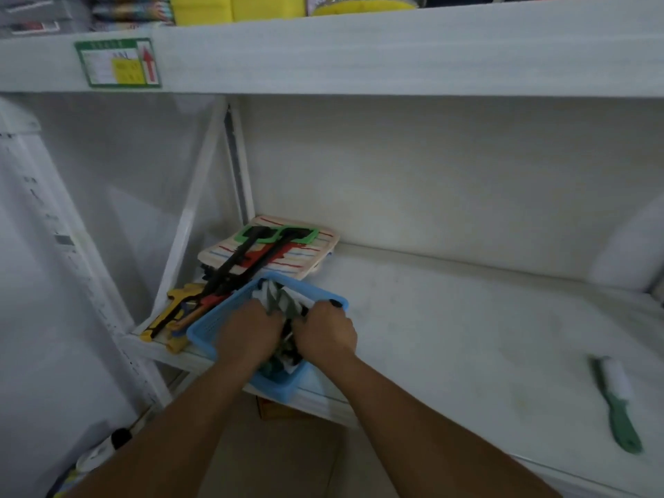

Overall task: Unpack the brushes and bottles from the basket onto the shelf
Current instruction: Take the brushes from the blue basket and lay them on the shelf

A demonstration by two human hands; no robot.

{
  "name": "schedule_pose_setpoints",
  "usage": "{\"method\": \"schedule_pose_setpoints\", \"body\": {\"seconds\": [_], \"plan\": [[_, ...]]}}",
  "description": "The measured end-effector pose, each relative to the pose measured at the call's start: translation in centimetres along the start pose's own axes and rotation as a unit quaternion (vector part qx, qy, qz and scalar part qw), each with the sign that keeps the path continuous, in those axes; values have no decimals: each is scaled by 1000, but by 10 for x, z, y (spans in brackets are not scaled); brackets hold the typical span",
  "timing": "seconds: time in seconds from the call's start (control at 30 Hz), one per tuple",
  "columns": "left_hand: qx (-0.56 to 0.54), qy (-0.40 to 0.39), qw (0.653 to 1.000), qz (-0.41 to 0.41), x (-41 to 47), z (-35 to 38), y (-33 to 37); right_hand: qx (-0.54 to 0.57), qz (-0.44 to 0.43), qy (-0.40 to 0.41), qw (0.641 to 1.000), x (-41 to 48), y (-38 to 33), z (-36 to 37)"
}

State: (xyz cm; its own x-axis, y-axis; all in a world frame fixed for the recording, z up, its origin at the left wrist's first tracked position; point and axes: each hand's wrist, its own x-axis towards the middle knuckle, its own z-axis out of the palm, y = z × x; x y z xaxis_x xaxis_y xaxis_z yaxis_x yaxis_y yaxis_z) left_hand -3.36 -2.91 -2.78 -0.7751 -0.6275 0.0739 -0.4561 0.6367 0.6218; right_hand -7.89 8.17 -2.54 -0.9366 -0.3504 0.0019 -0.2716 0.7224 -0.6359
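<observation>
A blue plastic basket (pixel 204 328) sits at the front left of the white shelf (pixel 449 318), overhanging its edge a little. Both hands are inside it. My left hand (pixel 248 332) closes on a bundle of grey-and-white brushes (pixel 278 300) that sticks up from the basket. My right hand (pixel 325 330) grips items in the same bundle from the right; exactly what it holds is hidden. Dark items fill the basket's near end. A green-handled brush with white bristles (pixel 616 400) lies alone on the shelf at the far right.
Behind the basket lies a striped pack (pixel 287 253) with green-headed, black-handled tools across it, and yellow tools (pixel 169 318) at the shelf's left end. An upper shelf (pixel 359 55) with a green price label and yellow sponges hangs overhead. A white upright stands on the left.
</observation>
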Motion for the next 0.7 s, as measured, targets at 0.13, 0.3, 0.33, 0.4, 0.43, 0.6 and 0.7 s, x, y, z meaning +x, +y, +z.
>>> {"method": "schedule_pose_setpoints", "body": {"seconds": [0.13, 0.3, 0.33, 0.4, 0.43, 0.6, 0.7], "plan": [[-27, 93, 989, 115, -15, -4, 43, 200, -8, 109, 974, -20, 50, -56], [31, 19, 976, 217, -63, 73, 127, 182, -3, 292, 939, -59, 191, -155], [29, -16, 975, 218, -76, 96, 143, 121, 16, 321, 939, -67, 224, -174], [30, -81, 974, 209, -105, 144, 173, -10, 82, 336, 938, -83, 284, -208], [37, -109, 972, 206, -118, 167, 188, -59, 121, 325, 936, -90, 311, -220], [72, -219, 961, 154, -162, 256, 252, -208, 211, 220, 929, -120, 389, -243], [72, -260, 951, 154, -170, 286, 273, -280, 219, 151, 922, -121, 402, -246]]}}
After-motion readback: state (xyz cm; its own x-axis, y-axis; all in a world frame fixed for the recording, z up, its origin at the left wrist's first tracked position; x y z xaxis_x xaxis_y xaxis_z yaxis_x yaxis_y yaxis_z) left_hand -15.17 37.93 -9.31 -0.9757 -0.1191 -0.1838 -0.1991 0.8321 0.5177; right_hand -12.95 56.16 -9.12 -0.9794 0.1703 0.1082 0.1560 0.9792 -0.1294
